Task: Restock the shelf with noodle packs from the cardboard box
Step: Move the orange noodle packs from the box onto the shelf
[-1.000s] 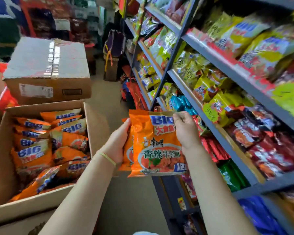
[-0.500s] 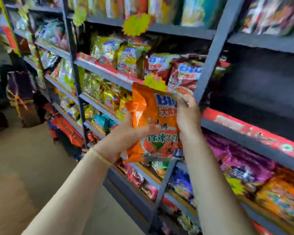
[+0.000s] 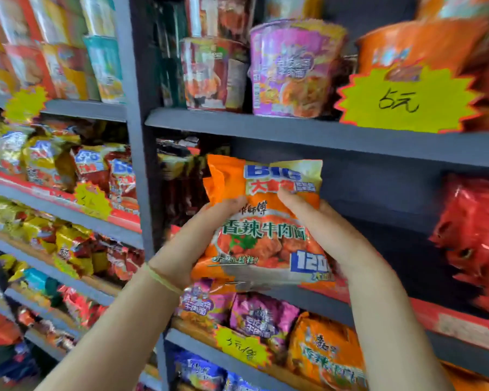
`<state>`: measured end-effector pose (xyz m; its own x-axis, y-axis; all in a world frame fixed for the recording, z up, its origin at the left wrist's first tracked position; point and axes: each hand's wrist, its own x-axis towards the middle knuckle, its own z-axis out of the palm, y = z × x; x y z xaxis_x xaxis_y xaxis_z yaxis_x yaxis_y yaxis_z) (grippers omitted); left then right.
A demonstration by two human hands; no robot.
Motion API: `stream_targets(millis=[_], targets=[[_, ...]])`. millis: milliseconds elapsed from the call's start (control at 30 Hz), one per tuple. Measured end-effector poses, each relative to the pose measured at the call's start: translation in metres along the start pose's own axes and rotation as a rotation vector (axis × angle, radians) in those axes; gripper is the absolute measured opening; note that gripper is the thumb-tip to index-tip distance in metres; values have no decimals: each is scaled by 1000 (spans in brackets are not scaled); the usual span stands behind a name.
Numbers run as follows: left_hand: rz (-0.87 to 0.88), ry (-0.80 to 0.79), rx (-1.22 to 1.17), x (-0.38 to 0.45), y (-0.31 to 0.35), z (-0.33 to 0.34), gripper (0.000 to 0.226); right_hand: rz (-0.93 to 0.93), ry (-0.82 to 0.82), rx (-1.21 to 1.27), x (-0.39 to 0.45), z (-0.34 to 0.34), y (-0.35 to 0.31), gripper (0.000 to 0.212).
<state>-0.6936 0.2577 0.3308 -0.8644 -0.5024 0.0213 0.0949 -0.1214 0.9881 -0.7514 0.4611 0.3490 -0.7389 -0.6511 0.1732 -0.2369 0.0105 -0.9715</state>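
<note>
Orange noodle packs (image 3: 263, 235) stood upright, long axis vertical, gripped by left hand (image 3: 192, 244) and right hand (image 3: 325, 232) at either edge. Empty shelf bay (image 3: 378, 198) lay directly behind them, red packs (image 3: 474, 235) further right.

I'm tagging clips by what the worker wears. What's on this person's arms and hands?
Both forearms are bare, with no sleeve in view and no gloves. The left hand has a thin yellow-green band around its wrist. The right hand shows no band, watch or ring that I can see.
</note>
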Motion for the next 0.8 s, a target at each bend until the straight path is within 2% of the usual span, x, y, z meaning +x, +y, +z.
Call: stream_targets(millis=[33, 67, 100, 133, 200, 267, 333, 367, 467, 533, 633, 800], targets=[[-87, -142, -76, 6, -4, 13, 46, 23, 27, 12, 1, -12, 0, 41], [-127, -292, 10, 13, -2, 31, 46, 41, 49, 39, 5, -24, 2, 29], [-83, -288, 50, 12, -1, 43, 46, 67, 89, 55, 8, -33, 3, 15], [-177, -335, -20, 13, -1, 53, 48, 92, 140, 59, 10, -40, 3, 6], [-159, -447, -61, 25, -5, 58, 58, 113, 194, 66, 17, -53, 7, 14], [-46, -424, 5, 37, -1, 65, 65, 97, 230, 32, 26, -59, 10, 51], [8, -442, -17, 49, 4, 78, 69, 74, 314, -12, 34, -69, 15, 73], [26, -467, -16, 56, 3, 82, 69, 59, 347, -18, 36, -74, 16, 72], [74, -594, 10, 68, -10, 86, 69, 13, 398, -34, 33, -84, 24, 39], [112, -674, 85, 75, -24, 85, 73, 28, 380, -73, 26, -89, 36, 30], [136, -696, 152, 74, -32, 82, 80, 36, 350, -80, 15, -90, 44, 37], [165, -588, 434, 70, -30, 76, 82, 72, 358, -235, 3, -92, 51, 59]])
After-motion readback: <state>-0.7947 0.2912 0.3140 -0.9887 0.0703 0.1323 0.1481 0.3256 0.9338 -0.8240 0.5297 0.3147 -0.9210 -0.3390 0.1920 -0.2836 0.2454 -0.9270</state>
